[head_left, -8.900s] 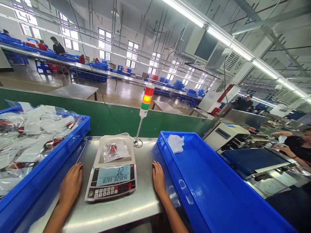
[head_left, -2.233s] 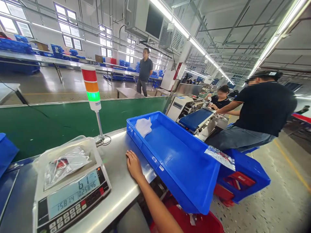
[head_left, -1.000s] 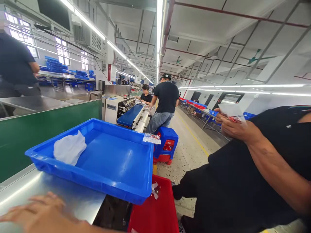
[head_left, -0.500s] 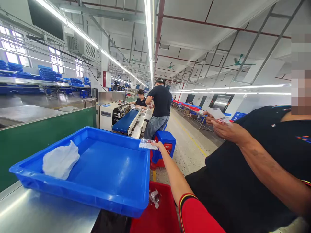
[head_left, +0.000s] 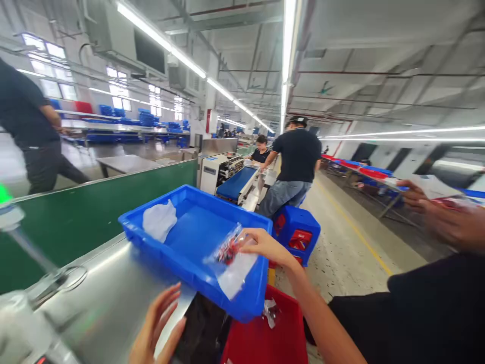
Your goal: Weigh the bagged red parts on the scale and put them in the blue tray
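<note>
My right hand (head_left: 263,246) pinches a clear plastic packet (head_left: 228,248) with small red and dark pieces in it. A white slip of paper (head_left: 238,273) hangs just below the packet; whether it belongs to it I cannot tell. Both are over the right part of a blue tray (head_left: 182,265). Inside the tray's far left corner lies a crumpled white sheet (head_left: 159,221). My left hand (head_left: 159,323) is in front of the tray above the metal table (head_left: 113,298), fingers apart and holding nothing.
Below the tray stands a red bin (head_left: 265,338) with a small clear packet (head_left: 270,312). At right, a person's hand (head_left: 435,212) holds a paper and packet. A conveyor machine (head_left: 237,183), blue stools (head_left: 299,230) and a green partition (head_left: 94,217) are further off.
My view has swung left. My right hand has brought the packet from the tray's far right edge to over the tray. My left hand has come into view.
</note>
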Demonstrator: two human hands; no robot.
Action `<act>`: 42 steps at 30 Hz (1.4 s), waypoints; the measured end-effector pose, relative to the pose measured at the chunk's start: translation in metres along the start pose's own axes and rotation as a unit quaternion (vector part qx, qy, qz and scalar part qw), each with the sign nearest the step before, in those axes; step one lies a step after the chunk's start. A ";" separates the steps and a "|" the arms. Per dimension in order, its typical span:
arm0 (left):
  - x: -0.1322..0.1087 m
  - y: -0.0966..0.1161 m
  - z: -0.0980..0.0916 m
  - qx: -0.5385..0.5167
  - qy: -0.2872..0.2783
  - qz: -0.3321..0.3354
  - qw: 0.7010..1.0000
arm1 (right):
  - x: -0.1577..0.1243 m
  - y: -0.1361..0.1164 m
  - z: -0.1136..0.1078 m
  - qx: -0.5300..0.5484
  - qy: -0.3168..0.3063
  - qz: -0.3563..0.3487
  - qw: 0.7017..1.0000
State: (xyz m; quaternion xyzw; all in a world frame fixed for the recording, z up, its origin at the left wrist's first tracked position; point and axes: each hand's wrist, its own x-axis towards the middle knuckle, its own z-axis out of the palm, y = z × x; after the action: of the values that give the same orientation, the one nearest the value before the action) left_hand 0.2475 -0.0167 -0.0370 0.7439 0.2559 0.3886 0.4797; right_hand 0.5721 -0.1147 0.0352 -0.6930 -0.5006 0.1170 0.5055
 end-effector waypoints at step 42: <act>-0.064 0.084 -0.059 -0.378 0.314 -0.196 0.849 | -0.090 -0.167 0.192 0.400 -0.176 0.170 0.883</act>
State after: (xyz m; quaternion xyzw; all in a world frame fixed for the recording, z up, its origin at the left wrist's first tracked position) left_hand 0.1634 -0.0688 0.0323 0.2777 0.3663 0.5660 0.6844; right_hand 0.3054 -0.0781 0.0518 -0.4747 -0.3663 0.5117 0.6154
